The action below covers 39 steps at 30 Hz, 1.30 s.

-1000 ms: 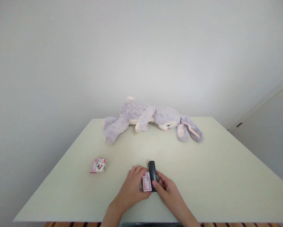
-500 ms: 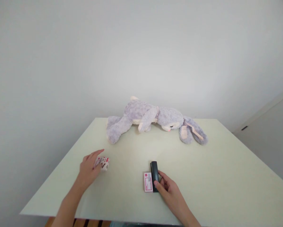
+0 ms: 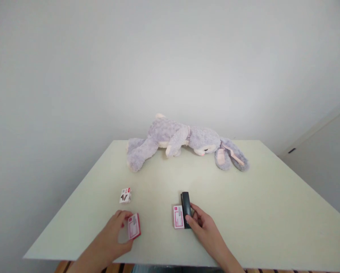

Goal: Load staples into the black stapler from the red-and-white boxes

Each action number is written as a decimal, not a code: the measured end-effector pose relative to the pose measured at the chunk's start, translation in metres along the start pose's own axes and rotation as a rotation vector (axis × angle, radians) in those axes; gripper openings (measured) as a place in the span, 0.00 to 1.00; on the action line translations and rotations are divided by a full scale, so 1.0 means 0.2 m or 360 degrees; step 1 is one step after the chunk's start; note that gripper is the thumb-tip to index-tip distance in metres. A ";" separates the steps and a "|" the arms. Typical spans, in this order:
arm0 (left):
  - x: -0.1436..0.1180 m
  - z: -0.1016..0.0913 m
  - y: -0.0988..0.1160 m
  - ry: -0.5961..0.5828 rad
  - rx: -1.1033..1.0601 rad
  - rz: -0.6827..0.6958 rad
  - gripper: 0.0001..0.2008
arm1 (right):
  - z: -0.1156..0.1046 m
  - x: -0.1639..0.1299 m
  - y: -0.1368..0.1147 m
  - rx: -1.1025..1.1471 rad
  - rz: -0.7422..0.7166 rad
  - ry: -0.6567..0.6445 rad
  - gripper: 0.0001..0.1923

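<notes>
- The small, flat, white box with a pink frame and red side (image 3: 134, 226) is sitting in the left hand (image 3: 111, 235), near the front of the table, on the left. It is tilting a bit. I cannot tell if it is touching the table.
- The left hand is making a C shape, partly open. Its fingers are holding the far end of the box and its thumb is holding the near end, and a gap is showing between palm and box.
- The right hand (image 3: 205, 227) is curling around a long, thin, black, shiny stapler (image 3: 186, 208). The thumb is pressing on top and the fingers are touching the right side.
- A second white box with a pink frame (image 3: 178, 218) is lying flat, just beside the stapler's left side.
- A little white box with a dark picture (image 3: 125, 195) is resting behind the left hand. Red marks are showing near its top.
- Both pink-framed boxes are showing a small red-pink label in one corner and a grey patch. The letters are looking too tiny to read.
- A big, fluffy, pale purple toy rabbit (image 3: 170, 132) is lying along the back of the pale, smooth table (image 3: 244, 204), wearing a beaded necklace.
</notes>
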<state>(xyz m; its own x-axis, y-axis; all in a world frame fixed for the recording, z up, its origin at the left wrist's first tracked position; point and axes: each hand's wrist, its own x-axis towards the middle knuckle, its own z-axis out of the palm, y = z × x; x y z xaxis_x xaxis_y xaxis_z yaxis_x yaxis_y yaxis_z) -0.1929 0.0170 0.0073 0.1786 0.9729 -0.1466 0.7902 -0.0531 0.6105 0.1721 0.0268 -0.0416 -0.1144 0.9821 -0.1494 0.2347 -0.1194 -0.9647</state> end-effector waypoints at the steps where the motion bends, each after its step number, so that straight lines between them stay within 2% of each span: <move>1: 0.01 0.05 0.11 -0.0003 -0.0055 0.0080 0.27 | 0.00 0.00 0.00 0.0000 -0.0001 0.0005 0.35; 4: 0.10 0.18 0.41 0.0043 -0.0203 0.0354 0.28 | 0.00 0.00 0.00 0.0006 0.0000 0.0014 0.35; 6: 0.16 0.23 0.55 0.0013 -0.0289 0.0461 0.30 | 0.01 0.00 -0.01 0.0022 -0.0008 0.0001 0.35; 8: 0.21 0.26 0.63 -0.0021 -0.0324 0.0521 0.30 | 0.00 -0.01 -0.02 0.0038 -0.0014 -0.0014 0.34; 10: 0.24 0.27 0.67 -0.0046 -0.0324 0.0560 0.28 | 0.00 -0.01 -0.03 0.0040 -0.0014 -0.0015 0.33; 14: 0.27 0.31 0.66 -0.0101 -0.0374 0.0561 0.29 | 0.00 -0.01 -0.05 0.0017 -0.0013 -0.0021 0.32; 18: 0.25 0.38 0.65 -0.0107 -0.0406 0.0536 0.31 | 0.00 -0.02 -0.06 0.0004 -0.0013 -0.0045 0.32; 21: 0.24 0.39 0.62 -0.0021 -0.0350 0.0486 0.38 | -0.01 -0.05 -0.05 0.0038 -0.0002 -0.0010 0.34; 22: 0.24 0.37 0.59 0.0056 -0.0335 0.0432 0.37 | -0.01 -0.07 -0.04 0.0059 0.0011 0.0011 0.35; 25: 0.25 0.21 0.38 0.0491 -0.0268 0.0117 0.19 | -0.01 -0.13 -0.01 0.0111 0.0047 0.0076 0.41; 27: 0.27 0.07 0.19 0.0843 -0.0182 -0.0150 0.20 | 0.00 -0.17 0.00 0.0085 0.0048 0.0125 0.47; 28: 0.28 0.01 0.09 0.0960 -0.0138 -0.0301 0.23 | 0.00 -0.18 -0.01 0.0041 0.0046 0.0147 0.48; 29: 0.29 -0.05 0.01 0.0998 -0.0132 -0.0462 0.25 | 0.00 -0.19 -0.02 -0.0027 0.0048 0.0155 0.49; 31: 0.32 -0.09 -0.09 0.0870 -0.0214 -0.0598 0.27 | 0.01 -0.19 -0.04 -0.0195 0.0045 0.0135 0.50; 32: 0.34 -0.08 -0.10 0.0782 -0.0267 -0.0608 0.27 | 0.02 -0.18 -0.05 -0.0281 0.0035 0.0114 0.50; 34: 0.39 0.01 -0.05 0.0635 -0.0373 -0.0541 0.25 | 0.03 -0.16 -0.08 -0.0439 0.0001 0.0078 0.49; 39: 0.51 0.36 0.28 0.0424 -0.0637 -0.0300 0.23 | 0.05 -0.12 -0.12 -0.0725 -0.0021 0.0068 0.47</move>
<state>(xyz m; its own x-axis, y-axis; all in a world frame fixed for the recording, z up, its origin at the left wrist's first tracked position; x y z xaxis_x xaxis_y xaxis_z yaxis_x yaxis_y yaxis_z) -0.0886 0.0973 -0.0298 -0.1419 0.9836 -0.1111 0.4987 0.1680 0.8504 0.1587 0.0050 -0.0164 -0.0827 0.9894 -0.1197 0.6353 -0.0402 -0.7712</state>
